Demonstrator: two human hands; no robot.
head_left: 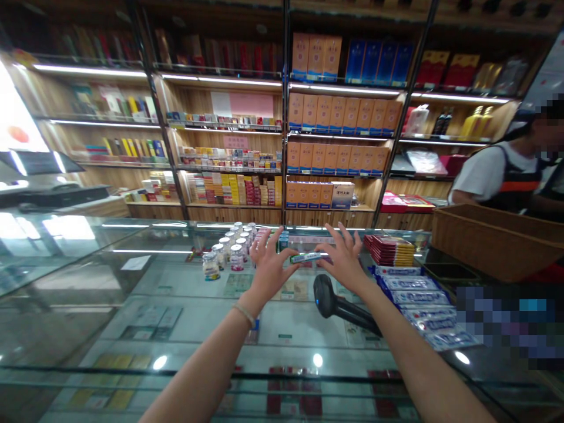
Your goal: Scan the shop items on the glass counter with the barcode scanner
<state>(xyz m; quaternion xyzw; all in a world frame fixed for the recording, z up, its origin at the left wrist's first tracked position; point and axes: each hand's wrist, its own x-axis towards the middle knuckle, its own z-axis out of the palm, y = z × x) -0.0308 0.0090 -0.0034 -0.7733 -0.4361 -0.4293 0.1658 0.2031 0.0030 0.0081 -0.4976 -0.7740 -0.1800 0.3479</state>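
Above the glass counter, a slim green-and-white stick pack [307, 257] is held level between my two hands. My left hand [269, 261] pinches its left end between thumb and forefinger. At the other end, my right hand [346, 261] grips it the same way, its other fingers raised. Below my right hand lies a black handheld barcode scanner [325, 296], touched by neither hand. Small white-capped bottles [237, 255] stand in rows beside my left hand. Partly hidden behind my left fingers are small pink and blue-green packs [283, 239].
Blue-and-white packets [418, 298] lie in a row right of my right forearm, with stacked red-and-gold packs [390, 251] behind them. A brown box [493, 241] stands at the right near another person [493, 170]. Goods fill wall shelves [330, 211] behind the glass counter [198, 329].
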